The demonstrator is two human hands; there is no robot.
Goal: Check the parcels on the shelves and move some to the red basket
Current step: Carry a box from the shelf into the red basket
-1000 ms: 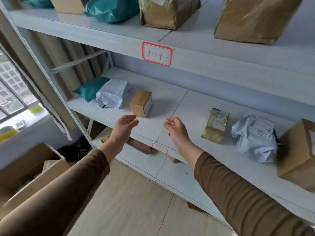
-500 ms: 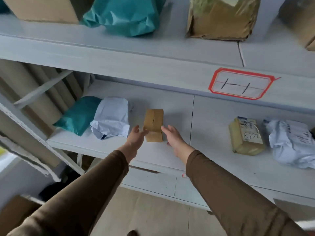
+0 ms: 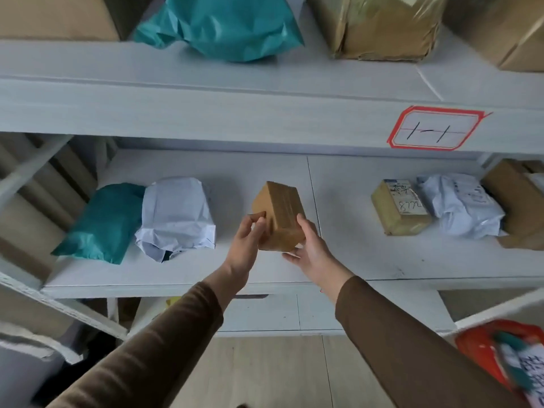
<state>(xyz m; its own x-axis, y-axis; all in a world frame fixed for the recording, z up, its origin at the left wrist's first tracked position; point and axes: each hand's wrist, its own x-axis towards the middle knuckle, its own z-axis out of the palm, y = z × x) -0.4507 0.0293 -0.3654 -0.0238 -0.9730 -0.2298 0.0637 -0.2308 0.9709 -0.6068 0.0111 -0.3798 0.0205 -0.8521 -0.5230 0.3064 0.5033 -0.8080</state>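
Small brown box (image 3: 279, 216) up off the middle shelf (image 3: 353, 260) right now, tilted, clamped between both hands. Left hand (image 3: 245, 245) pinching the near-left corner, thumb and fingertips curled onto it; right hand (image 3: 312, 251) cupping the lower right side from beneath, fingers wrapped round the edge. Looks like a check under way: turning the box over, hunting for a label.

Off beyond the left hand: teal bag (image 3: 103, 222) and white bag (image 3: 176, 216), side by side and touching, untouched. Off beyond the right hand: labelled yellow-brown parcel (image 3: 399, 207), crumpled white mailer (image 3: 462, 204), then a larger carton (image 3: 518, 201) cut by the frame edge. Above both hands, top shelf carrying more cartons and another teal bag (image 3: 226, 25), all cropped at the top.

Down below the right forearm, red basket (image 3: 482, 348), badly blurred, already holding something teal and something white with print. So, by the look of it, some parcels in, plenty left to inspect.

No label visible on the box faces turned this way. Far side hidden. Writing on the labelled parcel partly readable only. Lower shelf mostly hidden behind the arms.
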